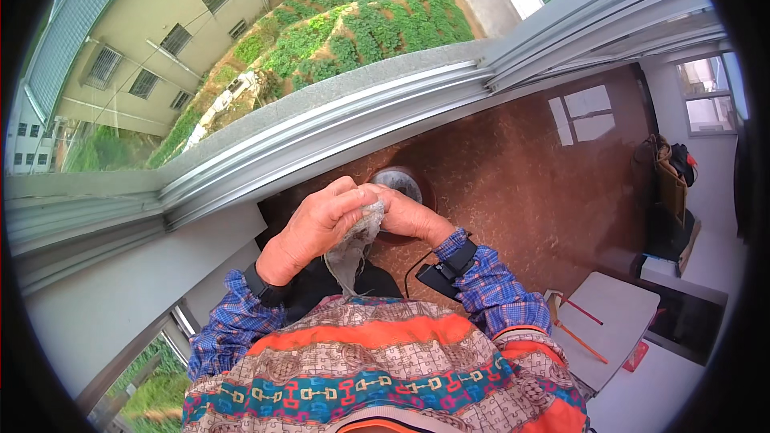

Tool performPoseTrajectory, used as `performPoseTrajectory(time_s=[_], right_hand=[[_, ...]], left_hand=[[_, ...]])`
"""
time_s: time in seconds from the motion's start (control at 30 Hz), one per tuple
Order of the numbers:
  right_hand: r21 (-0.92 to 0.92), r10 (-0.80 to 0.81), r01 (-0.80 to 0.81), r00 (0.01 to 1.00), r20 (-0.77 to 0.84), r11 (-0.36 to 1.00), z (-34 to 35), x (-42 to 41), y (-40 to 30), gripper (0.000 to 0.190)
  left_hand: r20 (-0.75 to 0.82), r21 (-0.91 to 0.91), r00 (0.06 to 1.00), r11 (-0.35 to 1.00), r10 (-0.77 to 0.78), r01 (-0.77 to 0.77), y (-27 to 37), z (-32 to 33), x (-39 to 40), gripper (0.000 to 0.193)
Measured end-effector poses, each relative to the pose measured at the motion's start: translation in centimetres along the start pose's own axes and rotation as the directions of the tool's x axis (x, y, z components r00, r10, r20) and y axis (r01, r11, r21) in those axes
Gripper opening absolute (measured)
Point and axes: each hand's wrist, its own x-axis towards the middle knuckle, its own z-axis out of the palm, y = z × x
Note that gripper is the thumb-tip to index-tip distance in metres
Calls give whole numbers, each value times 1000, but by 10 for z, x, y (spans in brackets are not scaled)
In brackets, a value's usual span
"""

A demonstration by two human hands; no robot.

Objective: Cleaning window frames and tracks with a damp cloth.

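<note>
A grey, frayed cloth rag [355, 246] is bunched between my two hands, its lower end hanging in a twisted point toward my patterned top. My left hand [319, 225] grips the rag from the left, with the fingers curled over its upper part. Against it, my right hand [406, 211] closes on the rag's top from the right; its fingertips are partly hidden. Below and behind my hands, a round reddish basin [428, 183] stands on the floor, with greyish liquid [398, 179] in it. My hands and forearm cover part of the basin.
An open window's aluminium sliding track [337, 123] runs diagonally ahead of me, with crop rows [385, 30] outside. Glossy brown floor [529, 192] extends right. A small white table [619, 307] at lower right carries an orange stick [580, 341]. Bags [674, 174] are by the far wall.
</note>
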Motion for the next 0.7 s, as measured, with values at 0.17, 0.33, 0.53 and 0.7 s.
performPoseTrajectory(time_s=[0.17,0.33,0.53,0.7], right_hand=[[295,286,-195,908,-306,935,-18,-17,-4,8],[38,72,-67,632,-772,997,-62,-9,-25,16],[-661,-404,-262,618,-675,703,-111,17,-17,20],[-784,-225,-380,814,-535,490,-104,23,7,22]], left_hand=[[-55,193,992,973,-118,126,-1,-20,-3,28],[-245,172,969,981,-41,85,-28,-4,15,31],[-244,219,968,968,-66,121,-41,30,66,44],[-185,394,975,900,-122,188,-52,30,72,38]])
